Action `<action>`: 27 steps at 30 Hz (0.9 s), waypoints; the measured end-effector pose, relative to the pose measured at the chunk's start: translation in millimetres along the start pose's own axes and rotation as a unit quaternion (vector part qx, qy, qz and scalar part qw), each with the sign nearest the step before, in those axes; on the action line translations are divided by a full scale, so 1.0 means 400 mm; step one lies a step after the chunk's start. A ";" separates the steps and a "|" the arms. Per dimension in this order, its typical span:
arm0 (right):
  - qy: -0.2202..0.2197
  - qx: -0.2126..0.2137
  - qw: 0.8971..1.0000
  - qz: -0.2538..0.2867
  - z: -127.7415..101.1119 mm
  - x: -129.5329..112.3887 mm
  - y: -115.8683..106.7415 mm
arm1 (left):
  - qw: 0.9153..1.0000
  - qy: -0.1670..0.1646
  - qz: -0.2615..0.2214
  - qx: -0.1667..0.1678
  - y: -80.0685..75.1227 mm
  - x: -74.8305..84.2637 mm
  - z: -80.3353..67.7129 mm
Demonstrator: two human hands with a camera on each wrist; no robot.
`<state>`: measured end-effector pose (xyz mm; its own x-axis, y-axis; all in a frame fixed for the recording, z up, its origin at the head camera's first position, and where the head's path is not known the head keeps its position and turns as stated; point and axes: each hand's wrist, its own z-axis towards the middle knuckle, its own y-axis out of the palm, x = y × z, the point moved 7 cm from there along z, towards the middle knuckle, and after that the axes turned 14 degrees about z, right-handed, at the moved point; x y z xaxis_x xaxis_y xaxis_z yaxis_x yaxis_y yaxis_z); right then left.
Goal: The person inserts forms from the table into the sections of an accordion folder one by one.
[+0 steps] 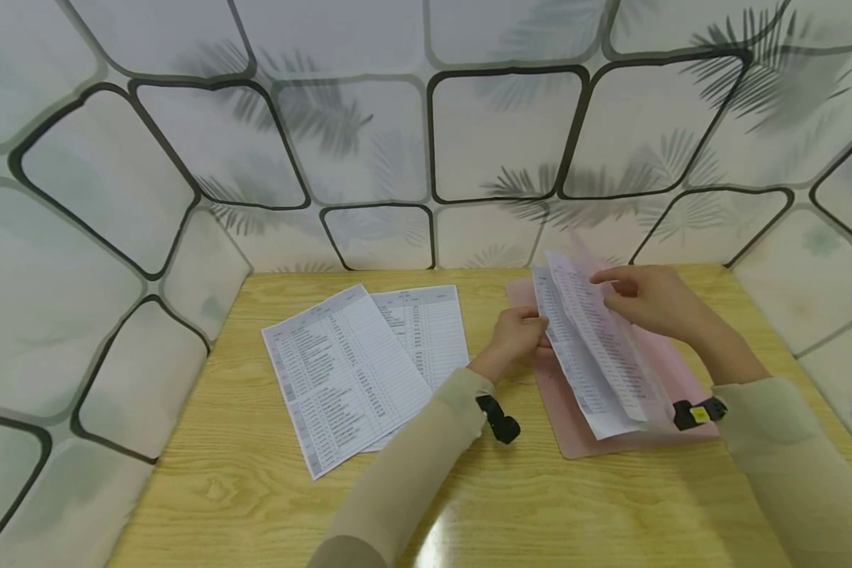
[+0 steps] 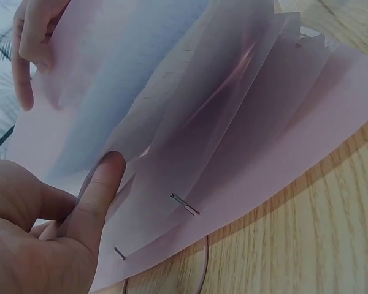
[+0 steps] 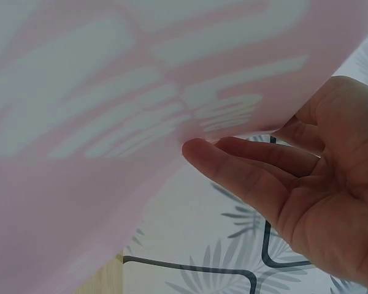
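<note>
A pink folder (image 1: 566,438) lies spread on the table, its clear plastic sleeves (image 2: 224,131) fanned upward and printed sheets (image 1: 596,347) standing tilted among them. Metal prongs (image 2: 184,203) pass through the sleeves near the spine. My left hand (image 1: 517,335) pinches the sleeves by their left edge, thumb on top in the left wrist view; its other fingertips are hidden behind them. On the far side, my right hand (image 1: 646,300) holds the raised translucent pink cover (image 3: 110,202) at its edge between thumb and fingers. White printed shapes cross this cover.
Left of the folder, a printed sheet (image 1: 344,379) partly overlaps another printed sheet (image 1: 426,327) on the wooden table (image 1: 206,473). Patterned fabric walls (image 1: 376,142) rise behind and at both sides. Each wrist carries a small black camera (image 1: 498,418).
</note>
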<state>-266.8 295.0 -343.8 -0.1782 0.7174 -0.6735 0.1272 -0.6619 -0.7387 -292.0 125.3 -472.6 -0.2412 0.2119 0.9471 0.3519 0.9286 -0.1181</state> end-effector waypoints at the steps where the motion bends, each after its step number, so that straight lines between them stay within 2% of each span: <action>1: 0.000 -0.001 1.000 0.000 0.000 -0.001 0.000 | 1.000 -0.001 0.000 0.001 0.000 0.000 0.001; 13: 0.008 -0.003 1.000 -0.002 0.000 0.003 -0.001 | 1.000 -0.007 -0.002 -0.004 0.017 0.006 0.010; 27: 0.010 -0.003 1.000 0.002 -0.001 0.002 -0.002 | 1.000 0.001 0.021 -0.014 0.034 0.007 0.024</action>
<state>-266.8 296.1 -343.8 -0.1582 0.7196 -0.6761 0.1339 -0.6628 -0.7368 -296.4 141.5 -474.5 -0.2245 0.2509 0.9416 0.3870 0.9098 -0.1501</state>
